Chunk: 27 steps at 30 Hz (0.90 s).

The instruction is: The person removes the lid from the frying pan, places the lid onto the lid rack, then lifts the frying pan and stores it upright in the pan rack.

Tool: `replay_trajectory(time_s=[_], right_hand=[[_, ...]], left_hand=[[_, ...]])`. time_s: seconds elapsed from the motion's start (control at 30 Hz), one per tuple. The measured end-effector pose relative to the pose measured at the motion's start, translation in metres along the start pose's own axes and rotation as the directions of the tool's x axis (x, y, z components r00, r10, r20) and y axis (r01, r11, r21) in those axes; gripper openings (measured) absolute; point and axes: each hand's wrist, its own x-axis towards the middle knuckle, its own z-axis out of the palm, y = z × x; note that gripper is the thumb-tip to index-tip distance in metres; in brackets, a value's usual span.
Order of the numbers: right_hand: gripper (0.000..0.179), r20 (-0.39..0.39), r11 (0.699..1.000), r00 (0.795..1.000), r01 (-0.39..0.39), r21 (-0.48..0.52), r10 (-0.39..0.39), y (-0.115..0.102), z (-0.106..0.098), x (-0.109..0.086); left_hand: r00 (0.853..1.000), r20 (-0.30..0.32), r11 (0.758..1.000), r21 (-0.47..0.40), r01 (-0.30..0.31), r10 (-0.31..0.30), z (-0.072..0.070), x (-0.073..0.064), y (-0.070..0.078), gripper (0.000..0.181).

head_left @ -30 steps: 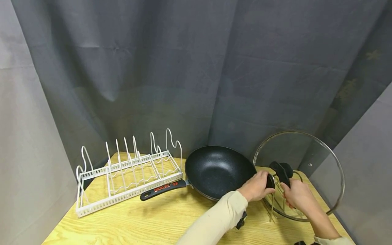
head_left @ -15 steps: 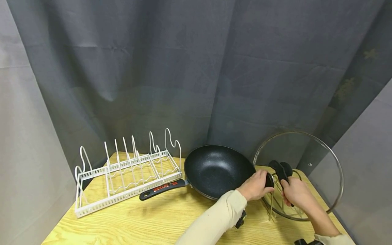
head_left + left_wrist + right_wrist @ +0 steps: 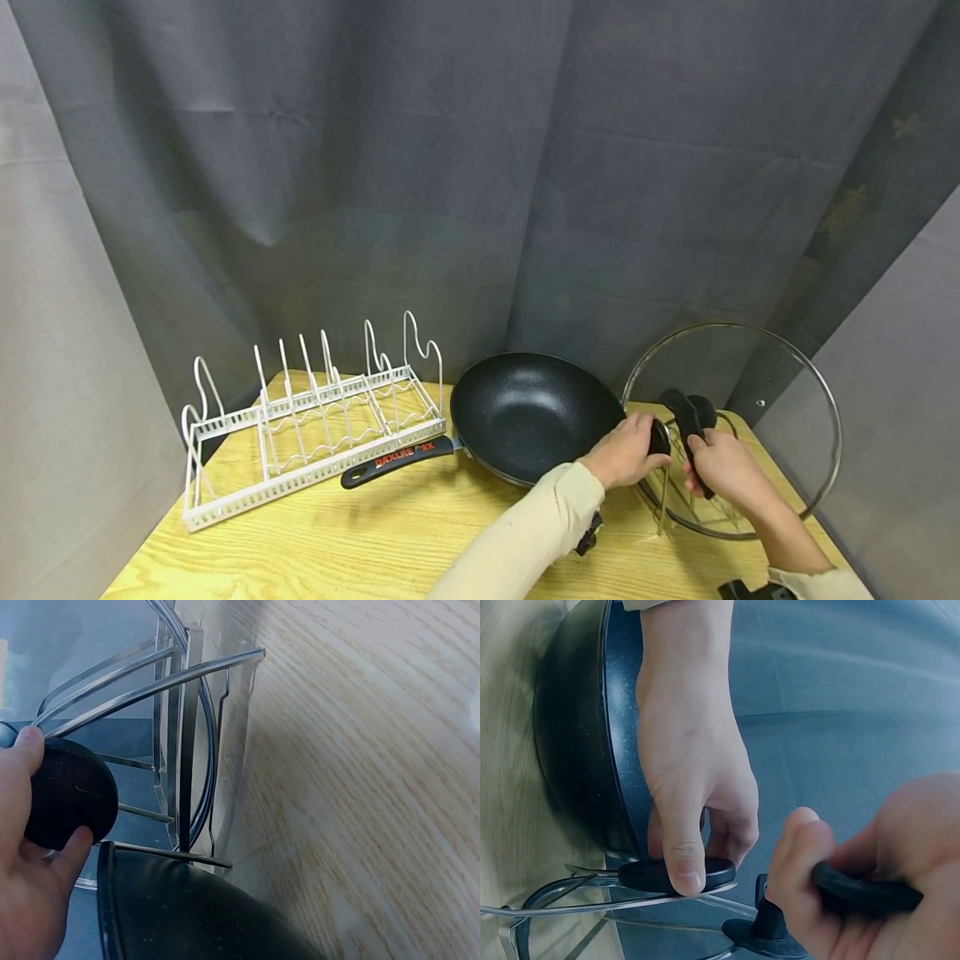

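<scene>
My left hand (image 3: 622, 454) pinches a black round disc (image 3: 73, 793) at the top of the gold-toned wire rack (image 3: 663, 504), thumb on one face and fingers on the other. A large glass lid (image 3: 720, 358) with a metal rim stands upright in this rack. My right hand (image 3: 723, 467) grips a dark black handle-shaped piece (image 3: 682, 412), whose upper end rises above the fist and lower end shows beneath it. Behind that piece sits a round black knob (image 3: 703, 411) by the lid's middle. In the right wrist view the fist hides much of the held piece.
A black wok (image 3: 525, 417) rests left of the wire rack, its long handle (image 3: 401, 461) pointing left. A white wire pan rack (image 3: 315, 475) with upright dividers stands on the wooden table (image 3: 390, 550) further left. Grey curtains (image 3: 420, 167) enclose the back and sides.
My right hand has shifted slightly, and more of the black piece's lower end shows under the fist. My left hand stays on the disc. The lid, wok and racks keep their places.
</scene>
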Motion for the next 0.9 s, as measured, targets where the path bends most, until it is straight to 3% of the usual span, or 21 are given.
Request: replay_trajectory(time_s=[0.27,0.9], right_hand=[[0.036,0.03,0.998,0.999,-0.018,0.06,0.016,0.0,-0.0013,0.0002],[0.041,0.029,0.99,0.999,-0.031,0.137,0.027,-0.0015,0.0014,0.0066]], left_hand=[[1.0,-0.017,1.0,0.012,-0.017,0.018,0.0049,0.0024,-0.0005,0.06],[1.0,-0.016,1.0,0.016,0.019,-0.018,0.0032,0.0057,-0.0028,0.059]])
